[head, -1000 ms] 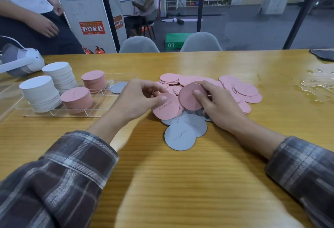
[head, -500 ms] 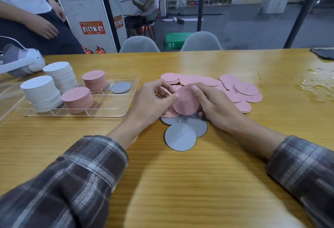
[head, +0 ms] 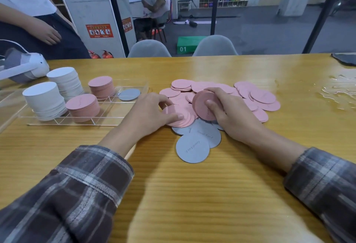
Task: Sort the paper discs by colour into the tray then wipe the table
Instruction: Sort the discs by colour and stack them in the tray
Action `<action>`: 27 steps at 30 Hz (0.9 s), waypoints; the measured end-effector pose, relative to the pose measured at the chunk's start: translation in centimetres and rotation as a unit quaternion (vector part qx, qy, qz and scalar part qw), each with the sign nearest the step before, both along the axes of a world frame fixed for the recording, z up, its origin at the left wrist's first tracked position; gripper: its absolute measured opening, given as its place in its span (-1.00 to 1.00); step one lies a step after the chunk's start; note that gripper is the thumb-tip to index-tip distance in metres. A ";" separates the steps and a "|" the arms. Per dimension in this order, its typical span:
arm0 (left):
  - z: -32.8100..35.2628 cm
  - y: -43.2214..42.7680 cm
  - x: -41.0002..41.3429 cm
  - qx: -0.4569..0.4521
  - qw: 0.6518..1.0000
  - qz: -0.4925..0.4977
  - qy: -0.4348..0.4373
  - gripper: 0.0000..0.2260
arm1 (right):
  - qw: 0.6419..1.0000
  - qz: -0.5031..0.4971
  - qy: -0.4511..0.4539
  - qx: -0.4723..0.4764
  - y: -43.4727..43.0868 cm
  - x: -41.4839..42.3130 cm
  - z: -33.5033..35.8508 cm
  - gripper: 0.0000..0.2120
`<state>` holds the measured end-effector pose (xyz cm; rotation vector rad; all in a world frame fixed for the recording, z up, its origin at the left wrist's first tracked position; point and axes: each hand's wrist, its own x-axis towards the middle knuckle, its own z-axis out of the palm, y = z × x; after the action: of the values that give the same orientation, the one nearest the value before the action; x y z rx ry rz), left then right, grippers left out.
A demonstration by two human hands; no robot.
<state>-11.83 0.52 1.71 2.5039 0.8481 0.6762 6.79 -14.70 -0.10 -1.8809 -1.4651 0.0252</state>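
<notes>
Right hand point(head: 231, 117) grips tilted pink stack point(head: 200, 100); left hand point(head: 148, 113) pinches fanned pink discs point(head: 185, 112).

Pink discs point(head: 262, 96) and grey discs point(head: 192, 146) lie on the yellow-brown worktop point(head: 192, 194). White stacks point(head: 44, 98) stand in the clear tray point(head: 77, 122). Sleeves point(head: 77, 194) are checked brown and grey.

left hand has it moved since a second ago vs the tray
Yes. The left hand has slid right, away from the tray, clearing its grey disc, and now grips fanned pink discs.
</notes>
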 end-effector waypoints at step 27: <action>0.1 -1.9 1.4 -0.183 0.963 -0.080 -0.183 -0.94 | 0.988 0.028 0.139 0.054 0.1 -0.8 0.3 -0.71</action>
<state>-10.42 -1.41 1.82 2.0076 0.5665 0.8108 6.04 -14.64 0.17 -1.6738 -1.3001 0.2215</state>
